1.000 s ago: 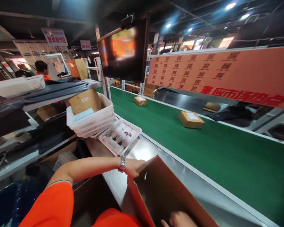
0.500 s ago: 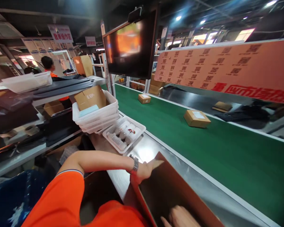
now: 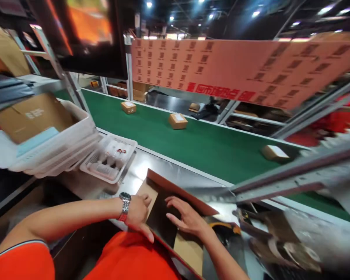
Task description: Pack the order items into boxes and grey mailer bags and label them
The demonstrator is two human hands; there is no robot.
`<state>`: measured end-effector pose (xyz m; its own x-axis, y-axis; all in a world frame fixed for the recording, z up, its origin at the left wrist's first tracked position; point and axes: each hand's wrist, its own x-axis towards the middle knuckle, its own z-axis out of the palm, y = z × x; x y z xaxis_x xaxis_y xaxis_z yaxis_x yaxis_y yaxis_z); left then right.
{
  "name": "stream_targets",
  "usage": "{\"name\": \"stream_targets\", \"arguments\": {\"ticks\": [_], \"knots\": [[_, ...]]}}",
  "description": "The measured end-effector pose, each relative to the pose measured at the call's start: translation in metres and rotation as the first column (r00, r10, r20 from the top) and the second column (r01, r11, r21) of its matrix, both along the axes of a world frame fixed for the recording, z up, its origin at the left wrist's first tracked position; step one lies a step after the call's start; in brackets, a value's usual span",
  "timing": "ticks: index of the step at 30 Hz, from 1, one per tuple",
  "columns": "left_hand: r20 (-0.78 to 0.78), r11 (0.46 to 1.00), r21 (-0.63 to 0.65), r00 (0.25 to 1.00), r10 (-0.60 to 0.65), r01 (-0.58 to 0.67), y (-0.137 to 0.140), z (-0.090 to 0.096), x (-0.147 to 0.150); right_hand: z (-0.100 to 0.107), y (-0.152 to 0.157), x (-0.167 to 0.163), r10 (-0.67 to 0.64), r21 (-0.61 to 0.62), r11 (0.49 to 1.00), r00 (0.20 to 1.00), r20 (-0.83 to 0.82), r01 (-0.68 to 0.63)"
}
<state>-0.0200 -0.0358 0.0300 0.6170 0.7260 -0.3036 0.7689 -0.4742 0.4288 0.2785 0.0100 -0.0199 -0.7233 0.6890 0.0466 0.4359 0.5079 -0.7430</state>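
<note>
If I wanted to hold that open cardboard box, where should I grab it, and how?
On the open cardboard box, probably the middle of the far long side. I'd come down from above, thumb inside and fingers outside, because that side rises to a thin, straight edge you could pinch. The left end looks worse, since the person's left hand is there.

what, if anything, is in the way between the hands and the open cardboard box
Nothing visible: the left hand is at the left end of the box, and the right hand is over its opening. The white basket stands beyond the left hand, not between.
</note>
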Motion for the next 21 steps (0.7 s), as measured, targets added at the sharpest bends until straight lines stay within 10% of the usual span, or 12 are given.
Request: {"name": "stream_targets", "arguments": {"ticks": [5,9,12,16,21], "knots": [[-0.072,0.994,0.109,0.997,-0.017,0.025,0.027,-0.021,0.01,0.011,0.008,0.012,-0.05,-0.296,0.955,0.961,-0.273,-0.035],[0.153,0.919,0.274,0.957,0.248,-0.282,0.028,-0.056,0.011,0.046,-0.008,0.017,-0.087,-0.397,0.916,0.941,-0.327,-0.053],[0.382,0.824,0.273,0.842,0.38,-0.496,0.02,-0.085,0.007,0.074,-0.018,0.02,-0.153,-0.02,0.988,0.965,-0.212,0.152],[0.551,0.807,0.177,0.736,0.393,-0.563,0.019,-0.104,0.003,0.071,-0.014,0.028,-0.345,0.574,0.775,0.938,0.031,0.266],[0.634,0.761,-0.015,0.583,0.509,-0.648,0.018,-0.103,-0.004,0.027,-0.045,0.044,-0.355,0.602,0.784,0.904,0.239,0.149]]}}
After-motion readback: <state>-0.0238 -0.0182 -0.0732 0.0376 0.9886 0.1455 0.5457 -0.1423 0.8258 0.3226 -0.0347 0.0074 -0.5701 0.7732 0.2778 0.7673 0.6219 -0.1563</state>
